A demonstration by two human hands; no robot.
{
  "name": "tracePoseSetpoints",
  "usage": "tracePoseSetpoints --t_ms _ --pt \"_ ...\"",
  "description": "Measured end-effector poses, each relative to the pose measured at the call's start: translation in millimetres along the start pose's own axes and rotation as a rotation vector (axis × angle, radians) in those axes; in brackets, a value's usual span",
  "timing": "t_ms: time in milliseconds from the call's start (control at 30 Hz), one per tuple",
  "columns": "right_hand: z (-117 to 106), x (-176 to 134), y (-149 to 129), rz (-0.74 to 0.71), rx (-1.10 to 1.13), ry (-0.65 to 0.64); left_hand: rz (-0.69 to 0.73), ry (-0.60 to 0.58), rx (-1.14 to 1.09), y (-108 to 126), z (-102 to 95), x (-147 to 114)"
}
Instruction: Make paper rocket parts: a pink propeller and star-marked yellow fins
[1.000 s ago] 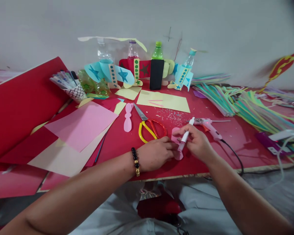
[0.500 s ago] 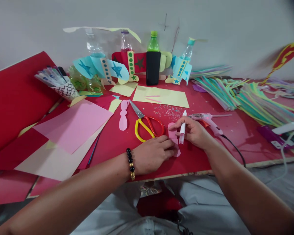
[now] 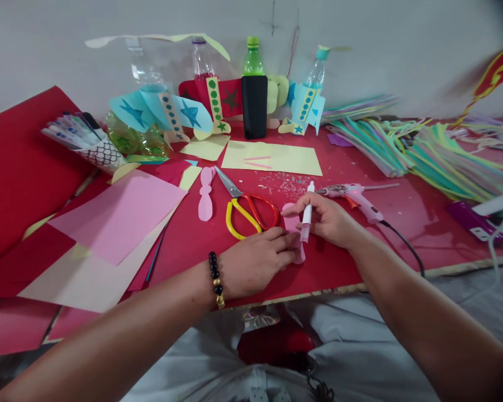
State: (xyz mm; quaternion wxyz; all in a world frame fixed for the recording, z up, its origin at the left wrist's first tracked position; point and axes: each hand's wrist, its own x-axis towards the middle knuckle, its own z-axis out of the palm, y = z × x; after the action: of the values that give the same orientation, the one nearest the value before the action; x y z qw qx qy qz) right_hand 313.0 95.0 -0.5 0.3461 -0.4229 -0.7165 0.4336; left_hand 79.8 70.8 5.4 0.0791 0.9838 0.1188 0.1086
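Observation:
A pink paper cutout [image 3: 292, 224] with rounded lobes lies on the red tabletop, partly hidden by my fingers. My left hand [image 3: 268, 254] rests over its lower part, fingers curled and pressing it to the table. Between the fingers of my right hand [image 3: 324, 219] is a white marker [image 3: 307, 215] with a pink lower end, held nearly upright beside the cutout. The forefinger of that hand reaches over the cutout's upper part. Scissors [image 3: 251, 211] with one yellow and one red handle lie partly open just left of the hands. Farther left is another pink cutout [image 3: 205, 202] of similar shape.
A pink glue gun [image 3: 360, 202] with a cord lies to the right. Pink paper [image 3: 121, 215] tops stacked sheets at left, near a pen cup [image 3: 103, 156]. Decorated bottles [image 3: 254, 61], a black phone-like slab [image 3: 255, 106] and pipe cleaners [image 3: 440, 159] line the back.
The view has shifted slightly, moving most objects up and left in the picture. Both hands keep nearly the same place at the cutout, and the marker stays in my right hand.

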Motion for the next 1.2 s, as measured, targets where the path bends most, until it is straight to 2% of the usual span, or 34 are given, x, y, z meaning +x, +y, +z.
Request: tracePoseSetpoints --t_ms 267,600,900,1200 --pt "2.2 0.4 -1.2 0.0 -0.01 -0.044 -0.028 -0.055 0.076 2.4 -3.1 0.6" --pt "1.6 0.5 -2.2 -0.037 -0.08 -0.053 -0.007 -0.024 0.077 2.9 -2.5 -0.2" --pt "1.0 1.3 -2.1 -0.044 -0.086 -0.071 -0.031 -0.057 0.087 5.4 -3.7 0.1" --pt "-0.7 0.9 1.8 -0.068 -0.089 -0.098 -0.067 -0.041 0.093 5.7 -3.1 -1.8"
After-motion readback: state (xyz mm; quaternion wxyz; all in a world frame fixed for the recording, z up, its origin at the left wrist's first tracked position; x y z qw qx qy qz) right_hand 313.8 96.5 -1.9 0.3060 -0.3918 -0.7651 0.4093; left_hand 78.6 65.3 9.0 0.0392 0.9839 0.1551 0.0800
